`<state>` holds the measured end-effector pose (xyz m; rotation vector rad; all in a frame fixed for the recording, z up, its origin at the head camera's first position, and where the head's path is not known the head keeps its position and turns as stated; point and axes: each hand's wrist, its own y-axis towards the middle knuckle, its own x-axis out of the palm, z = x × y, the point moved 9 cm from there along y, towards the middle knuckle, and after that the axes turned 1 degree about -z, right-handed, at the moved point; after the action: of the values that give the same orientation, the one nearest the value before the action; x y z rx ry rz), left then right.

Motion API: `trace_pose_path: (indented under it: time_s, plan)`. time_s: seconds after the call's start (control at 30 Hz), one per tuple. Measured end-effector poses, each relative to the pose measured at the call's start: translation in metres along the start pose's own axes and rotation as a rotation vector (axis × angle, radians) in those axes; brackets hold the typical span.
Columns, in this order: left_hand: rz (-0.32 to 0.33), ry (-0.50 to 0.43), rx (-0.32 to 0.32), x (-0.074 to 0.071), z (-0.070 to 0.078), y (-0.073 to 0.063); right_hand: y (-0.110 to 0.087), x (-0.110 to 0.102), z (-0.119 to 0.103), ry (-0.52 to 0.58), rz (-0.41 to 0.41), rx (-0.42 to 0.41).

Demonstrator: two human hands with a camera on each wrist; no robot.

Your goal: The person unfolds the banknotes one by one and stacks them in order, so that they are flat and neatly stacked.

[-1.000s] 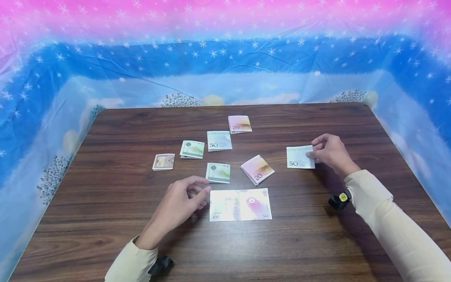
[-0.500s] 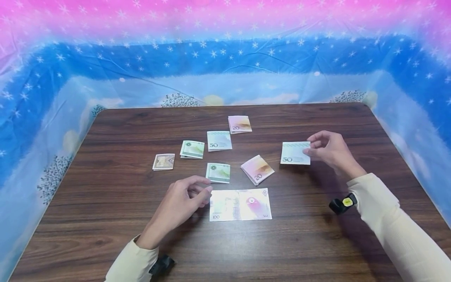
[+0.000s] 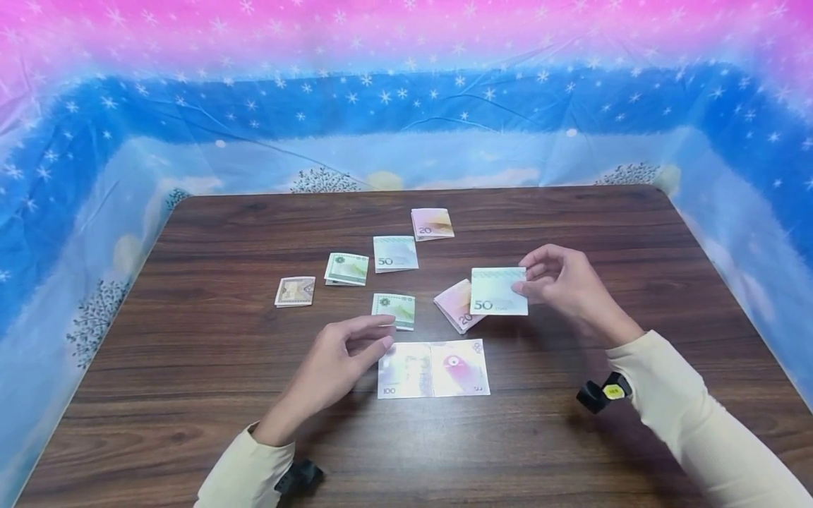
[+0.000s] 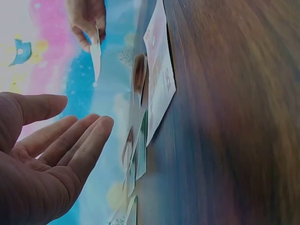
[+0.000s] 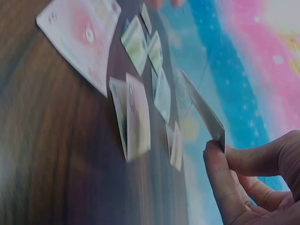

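My right hand (image 3: pixel 562 289) pinches a folded green 50 banknote (image 3: pixel 497 293) by its right edge between thumb and fingers. In the right wrist view this note (image 5: pixel 206 112) is held up off the table. It partly covers a folded 20 banknote (image 3: pixel 452 305) in the head view. My left hand (image 3: pixel 343 363) has its fingers spread and holds nothing; in the left wrist view the palm and fingers (image 4: pixel 89 140) show empty. Its fingertips overlap the left end of the unfolded 100 banknote (image 3: pixel 435 370) and the near edge of a folded green banknote (image 3: pixel 394 309).
Further back on the wooden table (image 3: pixel 190 381) lie another folded 20 note (image 3: pixel 432 223), a folded 50 note (image 3: pixel 395 254), a green note (image 3: pixel 346 269) and a small brownish note (image 3: pixel 295 291). A patterned cloth (image 3: pixel 406 106) surrounds the table's back and sides.
My right hand has lifted the folded 50 note and carried it left, over the folded 20 note. My left hand has shifted slightly right and its fingers have spread a little.
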<state>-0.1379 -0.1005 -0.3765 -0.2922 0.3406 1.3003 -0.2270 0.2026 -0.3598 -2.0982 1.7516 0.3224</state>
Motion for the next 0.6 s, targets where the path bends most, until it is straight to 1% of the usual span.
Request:
trace_pose_path:
  time_s: [0.13,0.3,0.47,0.53,0.6]
  plan:
    - [-0.018,-0.068,-0.014,0.007,-0.001,0.002,-0.005,0.020,-0.003,0.021,-0.037,-0.015]
    - [-0.061,-0.187,-0.041,0.020,-0.002,0.005,-0.011,0.044,-0.005,0.037,-0.074,-0.044]
    - [-0.127,-0.273,-0.109,0.034,-0.005,0.006,-0.016,0.065,-0.009,0.057,-0.111,-0.083]
    - [-0.138,-0.294,-0.140,0.037,-0.007,0.006,-0.018,0.073,-0.011,0.057,-0.128,-0.100]
    - [-0.131,-0.301,-0.164,0.038,-0.009,0.007,-0.020,0.079,-0.014,0.056,-0.140,-0.118]
